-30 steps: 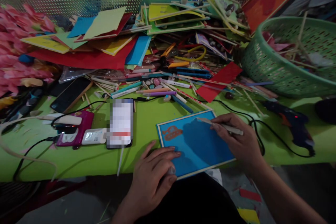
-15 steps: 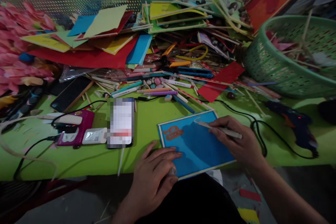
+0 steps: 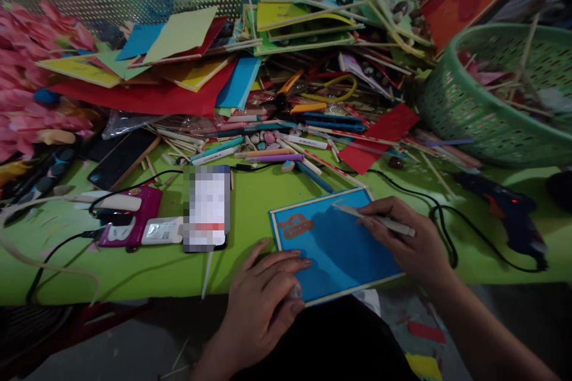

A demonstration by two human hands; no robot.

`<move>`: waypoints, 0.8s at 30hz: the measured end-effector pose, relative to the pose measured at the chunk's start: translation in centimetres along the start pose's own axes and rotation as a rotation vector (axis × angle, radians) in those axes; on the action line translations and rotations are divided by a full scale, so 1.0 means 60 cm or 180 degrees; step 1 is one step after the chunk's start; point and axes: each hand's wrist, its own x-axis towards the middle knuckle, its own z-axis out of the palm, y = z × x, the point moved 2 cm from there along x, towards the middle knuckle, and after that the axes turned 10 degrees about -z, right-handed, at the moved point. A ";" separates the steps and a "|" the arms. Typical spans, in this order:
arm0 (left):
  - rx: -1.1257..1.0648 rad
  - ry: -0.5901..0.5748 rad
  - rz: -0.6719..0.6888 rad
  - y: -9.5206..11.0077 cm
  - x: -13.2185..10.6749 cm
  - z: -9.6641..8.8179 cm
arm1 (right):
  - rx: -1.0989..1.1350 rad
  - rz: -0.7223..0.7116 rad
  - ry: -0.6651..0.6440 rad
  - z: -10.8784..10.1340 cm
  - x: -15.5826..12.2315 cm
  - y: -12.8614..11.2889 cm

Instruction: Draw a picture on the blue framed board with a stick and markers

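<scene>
A blue card point(image 3: 339, 262) framed with thin pale sticks lies at the table's front edge, tilted a little. Near its upper left corner is a brown car-like drawing point(image 3: 296, 227). My right hand point(image 3: 409, 238) is closed on a white marker point(image 3: 379, 220), whose tip touches the card near the top, beside a short pale stroke. My left hand point(image 3: 268, 289) rests across the card's lower left edge, its fingers stretched out over the blue surface. The underside of that hand is hidden.
A phone point(image 3: 208, 208) with a blurred screen stands left of the card, by a pink power strip point(image 3: 145, 196). Markers, sticks and framed cards pile up behind. On the right are a green basket point(image 3: 440, 95) and a glue gun point(image 3: 504, 208) with its black cord.
The marker tip stays near the same spot at the card's top, with hardly any movement. The whole view has shifted slightly; my left hand still rests on the card.
</scene>
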 end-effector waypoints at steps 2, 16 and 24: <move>-0.0017 0.0004 -0.0001 -0.001 0.000 0.000 | 0.0032 0.0010 -0.0018 -0.002 -0.003 0.002; 0.0009 -0.0026 0.0018 0.000 0.000 -0.001 | 0.0072 0.0321 0.0117 -0.003 -0.008 0.008; 0.0016 -0.0048 0.0012 -0.001 0.000 0.001 | 0.0122 0.0410 0.0167 -0.003 -0.010 0.008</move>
